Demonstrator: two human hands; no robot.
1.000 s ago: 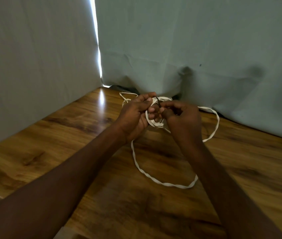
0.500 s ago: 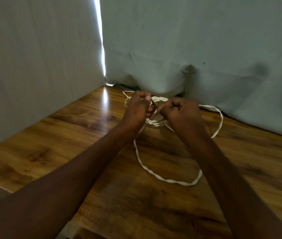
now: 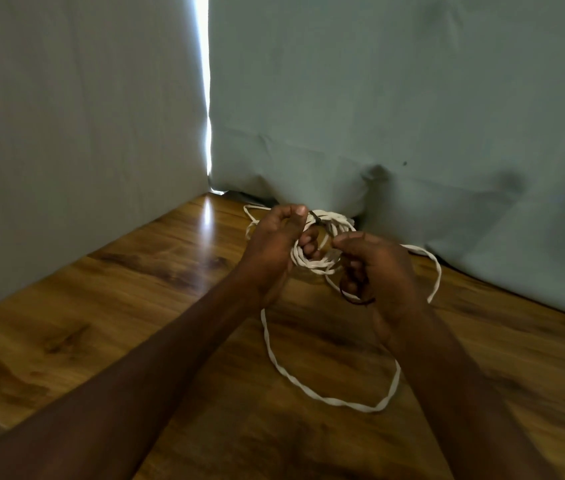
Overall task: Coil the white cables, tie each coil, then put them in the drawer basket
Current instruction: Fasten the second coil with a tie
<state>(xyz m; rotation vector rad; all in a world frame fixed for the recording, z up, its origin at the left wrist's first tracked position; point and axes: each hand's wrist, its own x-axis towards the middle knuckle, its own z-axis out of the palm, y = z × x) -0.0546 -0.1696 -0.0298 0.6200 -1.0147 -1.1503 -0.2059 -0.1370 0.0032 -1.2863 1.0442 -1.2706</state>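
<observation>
My left hand (image 3: 276,245) grips the white coil (image 3: 312,263); right hand (image 3: 376,268) pinches a dark tie (image 3: 355,299). Slackening could spring loops loose.

Coil (image 3: 312,263) partly hidden behind fingers (image 3: 308,242).

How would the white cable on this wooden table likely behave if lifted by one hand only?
Probably floppy: the white cable lies in loose curves on the table. The untied part would likely dangle. The coil may loosen; the left hand grips it.
</observation>
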